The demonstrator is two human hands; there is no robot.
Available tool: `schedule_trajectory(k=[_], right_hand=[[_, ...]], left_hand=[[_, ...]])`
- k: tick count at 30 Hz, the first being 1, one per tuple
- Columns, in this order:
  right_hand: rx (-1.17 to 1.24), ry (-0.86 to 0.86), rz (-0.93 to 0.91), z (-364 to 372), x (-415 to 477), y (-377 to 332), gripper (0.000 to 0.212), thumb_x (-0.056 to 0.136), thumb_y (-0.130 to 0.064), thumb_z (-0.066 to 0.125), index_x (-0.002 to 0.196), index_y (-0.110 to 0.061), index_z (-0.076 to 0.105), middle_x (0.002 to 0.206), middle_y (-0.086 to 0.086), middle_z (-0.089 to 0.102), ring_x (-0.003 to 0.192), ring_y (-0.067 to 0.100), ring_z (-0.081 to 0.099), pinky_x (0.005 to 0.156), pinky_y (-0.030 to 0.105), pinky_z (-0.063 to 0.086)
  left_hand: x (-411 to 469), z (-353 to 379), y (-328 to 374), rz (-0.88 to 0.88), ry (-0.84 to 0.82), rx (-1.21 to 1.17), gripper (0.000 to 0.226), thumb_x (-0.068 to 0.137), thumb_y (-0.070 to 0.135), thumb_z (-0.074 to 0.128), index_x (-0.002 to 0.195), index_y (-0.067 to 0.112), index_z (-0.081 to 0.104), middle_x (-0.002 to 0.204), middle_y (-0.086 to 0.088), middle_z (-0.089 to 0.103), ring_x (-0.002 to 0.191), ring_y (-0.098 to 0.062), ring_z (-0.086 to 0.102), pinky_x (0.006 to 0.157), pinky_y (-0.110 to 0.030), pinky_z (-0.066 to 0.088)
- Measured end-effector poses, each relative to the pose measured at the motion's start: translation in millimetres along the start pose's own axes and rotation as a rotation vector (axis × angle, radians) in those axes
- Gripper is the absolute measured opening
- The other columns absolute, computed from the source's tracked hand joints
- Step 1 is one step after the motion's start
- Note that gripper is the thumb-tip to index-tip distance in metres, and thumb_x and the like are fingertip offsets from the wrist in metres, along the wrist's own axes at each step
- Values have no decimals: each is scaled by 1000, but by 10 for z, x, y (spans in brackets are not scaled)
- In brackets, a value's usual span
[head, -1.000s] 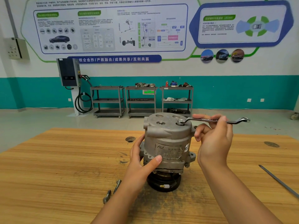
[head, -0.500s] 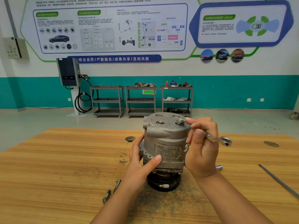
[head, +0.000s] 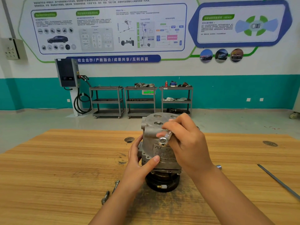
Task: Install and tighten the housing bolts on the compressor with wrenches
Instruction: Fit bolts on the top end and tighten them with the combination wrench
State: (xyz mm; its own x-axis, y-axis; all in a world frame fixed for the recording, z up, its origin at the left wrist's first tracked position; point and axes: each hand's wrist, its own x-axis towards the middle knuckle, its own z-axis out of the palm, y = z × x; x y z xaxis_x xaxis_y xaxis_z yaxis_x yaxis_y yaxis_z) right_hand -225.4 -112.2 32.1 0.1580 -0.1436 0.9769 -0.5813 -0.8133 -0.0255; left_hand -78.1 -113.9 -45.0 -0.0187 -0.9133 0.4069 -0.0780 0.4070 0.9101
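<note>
A grey metal compressor (head: 152,132) stands upright on its black pulley in the middle of the wooden table (head: 56,168). My left hand (head: 138,166) grips its lower left side, thumb across the front. My right hand (head: 186,143) holds a steel ring wrench (head: 164,138) over the compressor's top right; the wrench's free ring end points toward me and to the left, its far end hidden under my fingers. One bolt head (head: 158,122) shows on the top face. Two loose bolts (head: 110,190) lie on the table at the front left.
A small socket (head: 218,167) lies right of the compressor, and a thin metal rod (head: 279,181) lies toward the table's right edge. Knots mark the tabletop at the back. Grey shelf carts (head: 139,101) and a charging unit stand by the far wall.
My right hand has swung the wrench round from pointing right, past the front right, to pointing toward me and left. My left hand has kept its grip on the compressor.
</note>
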Motion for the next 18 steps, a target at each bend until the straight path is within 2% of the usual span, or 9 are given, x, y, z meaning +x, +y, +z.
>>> schedule_trajectory(k=[4,8,10,12,14,18], right_hand=[[47,29,23,-1,-3,-8,26,85,-24,59,87,-1,73,77,11,59,77,15,56,65,20,47],[-3,35,-33,-43,20,42,20,85,-15,64,90,3,71,80,13,63,78,12,54,70,14,45],[52,76,3,-82,49,34,21,89,-14,59,97,4,68,87,11,64,83,10,56,76,10,44],[254,177,167,-133,98,3,27,93,-25,50,104,-4,64,91,3,65,84,10,60,77,13,47],[518,279,404,-196,186,-23,24,94,-34,46,107,-17,59,87,-6,67,77,12,65,70,20,52],[789,422,731,-284,277,93,8,97,-23,43,98,-19,50,70,-2,69,57,12,63,55,21,52]], left_hand=[[-4,0,-2,3,5,-26,66,58,61,73,105,82,34,142,17,41,113,14,48,78,-6,43],[-8,-4,-1,-4,18,-28,67,54,65,72,105,83,32,138,21,40,112,13,49,72,-5,46],[-13,-8,-1,-4,22,-19,69,53,67,71,107,83,31,137,27,38,113,12,47,70,-5,46],[-12,-6,-4,-8,26,-33,69,54,67,72,106,83,31,138,27,37,117,7,47,75,-10,45],[-8,-5,-8,-14,27,-46,69,53,66,73,106,82,33,140,23,37,121,0,47,85,-17,43],[-6,0,-2,-17,30,-46,69,52,66,74,106,83,33,140,23,36,119,5,45,82,-15,42]])
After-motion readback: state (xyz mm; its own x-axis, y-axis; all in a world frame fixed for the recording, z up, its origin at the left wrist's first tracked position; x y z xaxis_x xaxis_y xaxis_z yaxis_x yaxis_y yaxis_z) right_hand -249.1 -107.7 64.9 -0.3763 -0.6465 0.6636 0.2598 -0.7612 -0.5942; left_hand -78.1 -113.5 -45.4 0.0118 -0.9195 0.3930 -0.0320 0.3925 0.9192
